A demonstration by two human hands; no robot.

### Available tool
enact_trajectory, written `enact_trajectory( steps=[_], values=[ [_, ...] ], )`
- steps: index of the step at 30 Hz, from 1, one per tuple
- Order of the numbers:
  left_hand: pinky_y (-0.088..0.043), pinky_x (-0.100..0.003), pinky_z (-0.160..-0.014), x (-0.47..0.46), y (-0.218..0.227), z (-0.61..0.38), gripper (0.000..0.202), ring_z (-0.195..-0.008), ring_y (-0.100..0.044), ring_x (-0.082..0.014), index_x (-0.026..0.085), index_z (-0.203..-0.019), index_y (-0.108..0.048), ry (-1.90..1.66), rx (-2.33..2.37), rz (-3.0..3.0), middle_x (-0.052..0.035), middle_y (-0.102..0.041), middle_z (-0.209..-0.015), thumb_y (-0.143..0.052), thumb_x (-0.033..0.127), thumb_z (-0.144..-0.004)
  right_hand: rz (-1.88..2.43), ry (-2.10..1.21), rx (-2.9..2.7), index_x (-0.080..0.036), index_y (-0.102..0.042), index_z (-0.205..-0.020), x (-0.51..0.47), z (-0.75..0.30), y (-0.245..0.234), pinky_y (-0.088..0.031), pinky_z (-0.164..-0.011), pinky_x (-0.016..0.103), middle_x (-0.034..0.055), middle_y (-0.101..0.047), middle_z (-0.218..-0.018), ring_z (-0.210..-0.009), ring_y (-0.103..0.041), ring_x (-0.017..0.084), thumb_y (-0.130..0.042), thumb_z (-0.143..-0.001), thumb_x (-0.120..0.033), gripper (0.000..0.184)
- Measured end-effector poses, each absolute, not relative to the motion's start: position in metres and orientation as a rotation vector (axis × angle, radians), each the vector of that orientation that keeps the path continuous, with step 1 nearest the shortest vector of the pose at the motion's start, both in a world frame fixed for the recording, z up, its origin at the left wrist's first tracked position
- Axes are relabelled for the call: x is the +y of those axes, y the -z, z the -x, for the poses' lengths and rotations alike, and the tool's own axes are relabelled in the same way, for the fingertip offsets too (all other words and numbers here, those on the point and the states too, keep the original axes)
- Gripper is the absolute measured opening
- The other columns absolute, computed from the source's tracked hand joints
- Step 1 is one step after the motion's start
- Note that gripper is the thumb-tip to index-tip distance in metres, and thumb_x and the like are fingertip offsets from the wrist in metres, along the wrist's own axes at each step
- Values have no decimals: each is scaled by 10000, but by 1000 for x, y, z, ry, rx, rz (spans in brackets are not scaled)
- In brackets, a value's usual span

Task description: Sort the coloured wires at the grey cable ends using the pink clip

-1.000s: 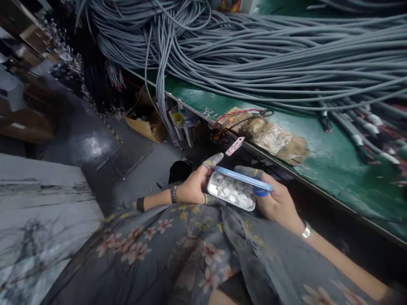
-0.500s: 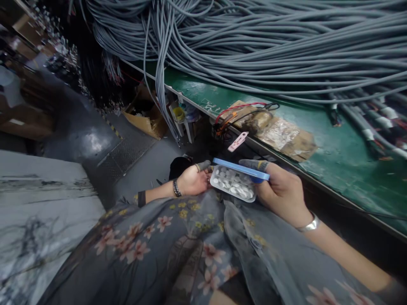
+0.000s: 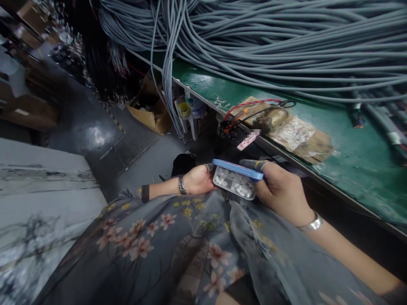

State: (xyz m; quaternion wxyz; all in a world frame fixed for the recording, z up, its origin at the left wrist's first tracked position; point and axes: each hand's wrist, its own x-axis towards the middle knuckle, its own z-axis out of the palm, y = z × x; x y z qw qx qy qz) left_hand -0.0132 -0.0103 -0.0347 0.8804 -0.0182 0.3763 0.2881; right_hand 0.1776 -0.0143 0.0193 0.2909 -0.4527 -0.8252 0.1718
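A small clear plastic box (image 3: pixel 233 185) with inner compartments holds several white tablet-like pieces. Its blue lid (image 3: pixel 238 169) stands partly raised above them. My right hand (image 3: pixel 281 190) grips the right end, with the thumb, in a grey finger cot, lying along the lid. My left hand (image 3: pixel 201 178) is curled at the left end, its covered thumb at the lid's corner; its fingers are partly hidden by the box. The box is held in front of my floral-printed clothing (image 3: pixel 140 241), below the workbench edge.
Grey cables (image 3: pixel 254 42) lie in a large bundle on the green workbench (image 3: pixel 356 169). Taped cardboard (image 3: pixel 305 140) with red and black wires sits at its edge, near a hanging pink tag (image 3: pixel 248 140). An open carton (image 3: pixel 151 114) and a white surface (image 3: pixel 47 182) are to the left.
The view has shifted slightly, so the bench and cables appear farther right. My left hand now sits closer against the box's left end. The pieces inside lie differently, showing some bare compartment floor.
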Motion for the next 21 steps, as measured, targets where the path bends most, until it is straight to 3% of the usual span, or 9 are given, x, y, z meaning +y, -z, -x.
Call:
enact_trajectory(
  steps=[11,17,21],
  values=[
    [-438,-343,-917,-9,35,10,240,-902,-642,-196,110,-955,-662,-592,813,20,-80,-714,-916,-464,158,-828,1262,-521,-2224,-217,-647,-915,-15,-180,-18,-533,-588,300,67,-701,-830,-741,-681,215,-408,-794,-155,275],
    [-451,-314,-876,-10,34,11,253,-759,-640,-163,111,-883,-665,-578,854,6,-57,-695,-749,-415,131,-851,1196,-458,-2224,-183,-641,-926,-17,-179,-22,-531,-566,296,89,-713,-862,-725,-691,218,-406,-812,-146,264],
    [-458,-321,-853,-9,33,11,253,-779,-641,-176,112,-896,-666,-570,850,21,-65,-700,-782,-420,124,-839,1211,-442,-2241,-187,-643,-913,-15,-180,-20,-534,-556,307,94,-713,-856,-731,-694,234,-405,-789,-151,271]
  ],
)
